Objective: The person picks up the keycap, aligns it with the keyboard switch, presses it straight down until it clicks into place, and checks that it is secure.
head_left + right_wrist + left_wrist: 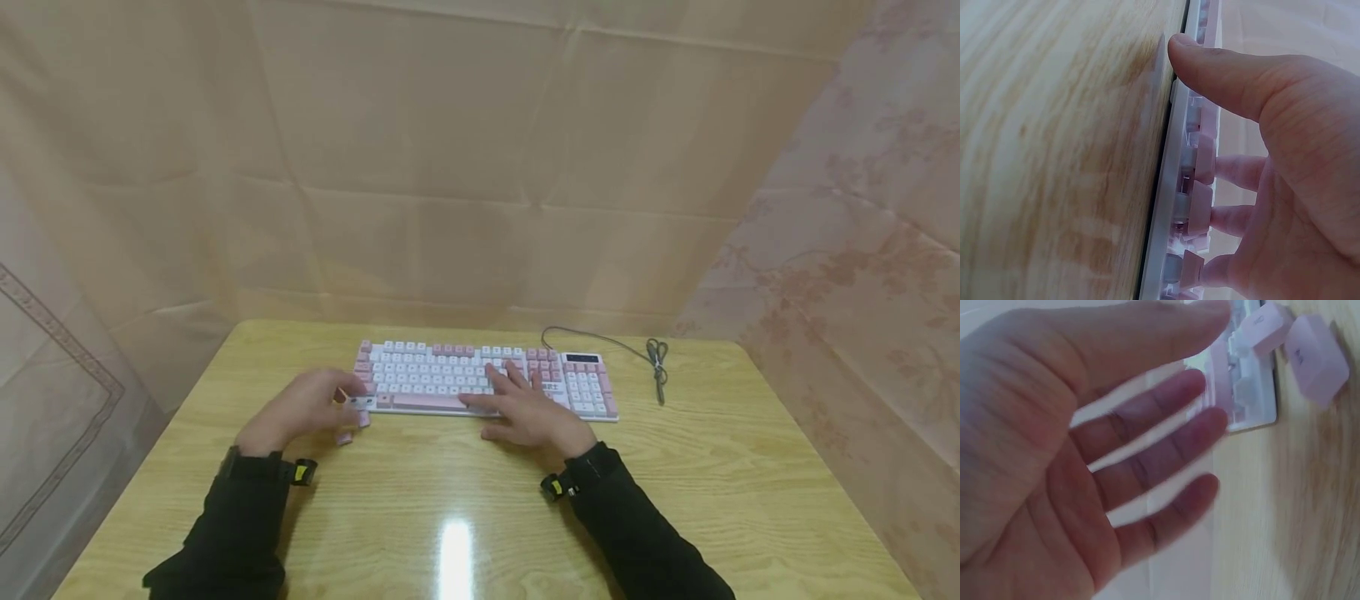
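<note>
A white and pink keyboard [420, 377] lies on the wooden table. At its front left corner, bare key switches [362, 402] show where keycaps are off. My left hand [309, 408] is over this corner, thumb and fingers apart, with nothing seen between them. Two loose pink keycaps [1317, 359] lie on the table by the keyboard's edge. The left index finger is hidden behind the thumb in the left wrist view. My right hand [528, 414] rests spread on the keys right of centre, its fingertips touching pink keycaps [1200, 209] in the right wrist view.
A grey cable [600, 336] runs from the keyboard's back edge to a tied bundle [657, 358] on the right. Beige cloth [465, 167] hangs behind the wooden table [405, 500], with patterned cloth [862, 292] at the right side.
</note>
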Motion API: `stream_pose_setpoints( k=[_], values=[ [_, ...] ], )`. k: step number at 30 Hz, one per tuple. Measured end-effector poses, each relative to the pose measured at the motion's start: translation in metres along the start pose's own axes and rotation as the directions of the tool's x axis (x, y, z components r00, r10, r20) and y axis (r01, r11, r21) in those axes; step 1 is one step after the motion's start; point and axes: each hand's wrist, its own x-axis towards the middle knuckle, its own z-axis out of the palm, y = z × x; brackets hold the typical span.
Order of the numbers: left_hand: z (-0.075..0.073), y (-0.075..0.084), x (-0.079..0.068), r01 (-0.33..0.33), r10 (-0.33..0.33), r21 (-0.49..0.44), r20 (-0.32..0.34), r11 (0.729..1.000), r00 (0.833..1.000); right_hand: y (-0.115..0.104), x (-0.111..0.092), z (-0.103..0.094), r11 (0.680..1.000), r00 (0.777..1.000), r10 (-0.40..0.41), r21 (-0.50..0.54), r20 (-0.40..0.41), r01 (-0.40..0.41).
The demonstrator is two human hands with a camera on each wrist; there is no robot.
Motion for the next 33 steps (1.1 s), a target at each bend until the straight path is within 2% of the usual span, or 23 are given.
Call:
stream_pose_setpoints(
  k=[4, 7, 11, 15, 20, 33],
  values=[
    [0.005, 0.002, 0.001, 0.045, -0.045, 0.015, 0.059, 0.999, 0.997, 0.000, 0.000, 0.000, 1.000, 1.000, 0.001, -0.002, 0.000, -0.001],
    [0.008, 0.006, 0.001, 0.063, -0.067, 0.060, 0.065, 0.996, 0.996, 0.000, -0.001, 0.001, 1.000, 1.000, 0.009, 0.005, 0.007, -0.009],
    [0.013, 0.013, 0.001, 0.112, -0.118, 0.146, 0.031, 0.983, 0.993, 0.001, -0.002, 0.002, 1.000, 1.000, 0.023, 0.014, 0.017, -0.023],
    [0.017, 0.018, 0.001, 0.175, -0.176, 0.227, -0.015, 0.958, 0.984, 0.001, -0.002, 0.002, 1.000, 1.000, 0.019, 0.011, 0.012, -0.020],
    [0.020, 0.017, 0.000, 0.228, -0.224, 0.257, -0.045, 0.939, 0.974, 0.000, -0.001, 0.002, 1.000, 1.000, -0.003, 0.012, -0.001, 0.003],
    [0.017, 0.018, 0.003, 0.185, -0.189, 0.223, -0.002, 0.957, 0.982, 0.002, 0.000, 0.001, 1.000, 1.000, -0.006, -0.001, -0.011, 0.006]
  ],
)
